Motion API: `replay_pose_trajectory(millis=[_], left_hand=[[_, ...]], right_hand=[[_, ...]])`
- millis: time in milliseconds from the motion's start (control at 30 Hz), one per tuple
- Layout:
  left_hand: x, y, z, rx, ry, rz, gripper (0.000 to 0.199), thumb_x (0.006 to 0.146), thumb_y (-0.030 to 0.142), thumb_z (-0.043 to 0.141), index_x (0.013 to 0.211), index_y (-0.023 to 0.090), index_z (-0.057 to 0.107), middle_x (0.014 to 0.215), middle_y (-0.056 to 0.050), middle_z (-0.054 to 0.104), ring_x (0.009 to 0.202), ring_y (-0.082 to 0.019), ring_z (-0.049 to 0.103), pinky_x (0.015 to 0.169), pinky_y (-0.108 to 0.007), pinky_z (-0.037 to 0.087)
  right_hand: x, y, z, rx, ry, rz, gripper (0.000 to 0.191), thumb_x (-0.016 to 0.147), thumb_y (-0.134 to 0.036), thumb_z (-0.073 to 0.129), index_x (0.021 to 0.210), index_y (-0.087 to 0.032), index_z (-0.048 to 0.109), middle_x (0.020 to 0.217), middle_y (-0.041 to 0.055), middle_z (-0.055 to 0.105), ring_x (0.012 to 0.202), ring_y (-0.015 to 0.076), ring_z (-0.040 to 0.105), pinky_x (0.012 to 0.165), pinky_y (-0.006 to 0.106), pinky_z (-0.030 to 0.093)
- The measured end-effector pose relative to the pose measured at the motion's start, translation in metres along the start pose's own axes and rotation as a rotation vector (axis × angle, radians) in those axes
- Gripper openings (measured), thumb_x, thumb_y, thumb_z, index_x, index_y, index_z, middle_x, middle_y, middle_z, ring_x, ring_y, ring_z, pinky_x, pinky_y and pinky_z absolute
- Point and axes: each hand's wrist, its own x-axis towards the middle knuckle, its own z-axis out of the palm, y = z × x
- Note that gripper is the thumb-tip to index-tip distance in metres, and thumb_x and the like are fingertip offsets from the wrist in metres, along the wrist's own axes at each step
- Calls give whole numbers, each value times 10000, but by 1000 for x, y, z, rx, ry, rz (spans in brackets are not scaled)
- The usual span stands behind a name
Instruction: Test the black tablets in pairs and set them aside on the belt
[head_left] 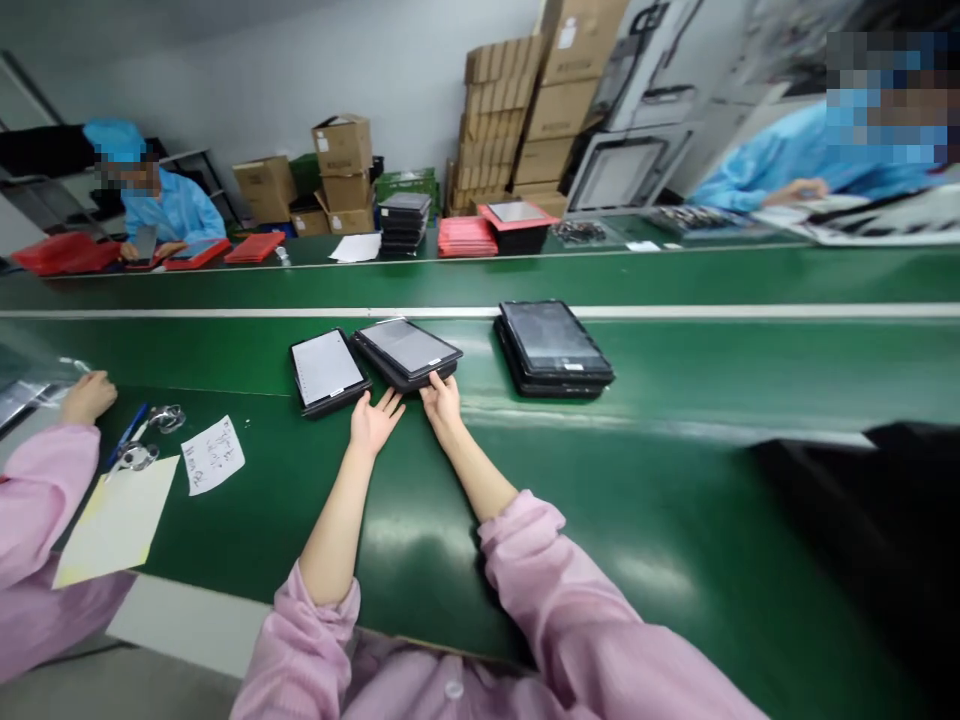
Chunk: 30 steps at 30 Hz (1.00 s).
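Observation:
Near the middle of the green table lies a small stack of black-framed tablets (409,347), its top screen light grey. My right hand (442,402) grips the stack's near right edge, thumb on top. Beside it my left hand (375,422) is palm up with fingers spread, its fingertips near the stack's lower left edge. To the left sits another tablet (328,370) with a pale screen, close to the middle stack. A third stack of tablets (556,340) with a dark screen stands to the right, apart from both hands.
At the left, another person's hand (88,397) is near clear plastic. A handwritten note (213,456), a yellowish sheet (120,520) and a blue pen (129,432) lie there. Across the table are two people in blue, a dark stack (405,224) and red trays (466,237). A black object (870,540) is at right.

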Motion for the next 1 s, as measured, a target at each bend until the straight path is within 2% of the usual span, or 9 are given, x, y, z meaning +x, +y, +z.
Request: replay_pose_trajectory(millis=[67,167,333,467,567,700,800,900,1000], left_hand=[[-11,-18,6,35,2,-28,54,955,226,454,995,247,483,1180,-126,673,1119,-248,689,937,-428,548],[-33,-45,9,66,12,-48,204,920,107,456,1038,274,452,1194,-86,684,1101,-212,697,934,-394,550],[-93,-86,-4,121,76,-65,391,883,26,455,1131,324,399,1126,-23,716,1022,-180,723,913,-362,560],[-153,-106,-25,173,34,-89,402,841,50,526,1119,332,455,1048,9,729,988,-163,727,1014,-388,520],[-195,-119,-40,223,9,-102,414,842,119,590,1159,362,480,1140,3,719,1116,-174,689,1110,-426,458],[-235,-125,-62,297,-17,-183,568,794,226,711,1261,424,456,1340,-5,640,1271,-222,603,1133,-478,431],[-253,-108,-77,416,-6,-329,562,772,303,764,1269,391,516,1418,-47,593,1304,-275,576,1069,-495,475],[-268,-77,-84,731,-17,-375,454,808,387,750,1239,347,613,1376,-89,631,1149,-295,674,1038,-458,484],[-278,-47,-76,1266,-31,-157,261,856,433,675,1095,334,711,1038,-71,767,856,-270,731,897,-399,528]], right_hand=[[-20,-18,-19,-9,21,-38,263,753,-97,725,860,-236,529,818,-54,675,843,145,660,877,336,555],[-59,-40,-46,-19,65,-102,261,756,-116,726,904,-244,553,883,-46,685,912,151,657,906,338,543],[-148,-57,-81,-36,104,-140,274,772,-184,737,960,-262,553,1012,-38,699,1024,162,655,985,368,509],[-233,-71,-100,-41,-24,121,401,780,-316,771,1076,-284,502,1097,8,710,1123,225,656,1033,456,476],[-283,-88,-116,-138,-61,347,430,797,-368,771,1092,-273,474,1110,57,720,1138,248,662,1058,476,445],[-316,-125,-139,-402,-67,529,444,786,-449,781,1062,-243,500,1121,107,723,1092,269,686,1001,447,483],[-317,-166,-144,-807,-298,650,384,861,-543,676,998,-191,613,968,104,736,916,264,718,834,391,546],[-305,-204,-133,-1235,-541,432,349,964,-500,554,979,-178,690,839,69,709,777,221,686,709,328,535],[-284,-215,-112,-1501,-635,-36,329,1016,-439,481,1083,-202,699,904,85,710,810,221,664,727,341,529]])
